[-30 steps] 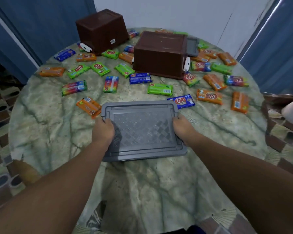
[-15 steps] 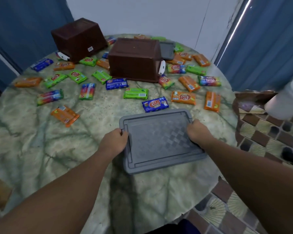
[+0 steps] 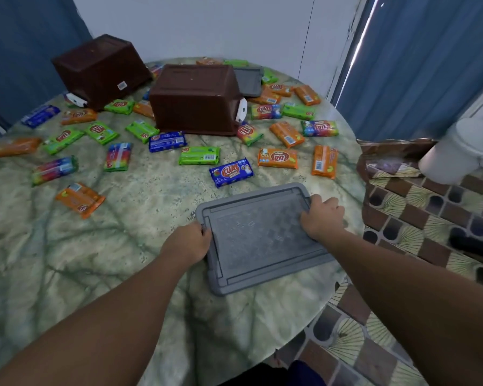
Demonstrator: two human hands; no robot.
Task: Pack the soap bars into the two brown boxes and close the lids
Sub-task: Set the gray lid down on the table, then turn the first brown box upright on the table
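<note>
Grey lid [image 3: 258, 240] gripped at both ends by curled hands [image 3: 186, 245].

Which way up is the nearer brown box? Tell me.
Upside down. The nearer brown box rests with its closed flat base facing up and its wider rim on the table; no opening shows.

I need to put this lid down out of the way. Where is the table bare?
Bare marble lies left of the grey lid, below the orange bar. The far half around the brown boxes is crowded with soap bars.
</note>
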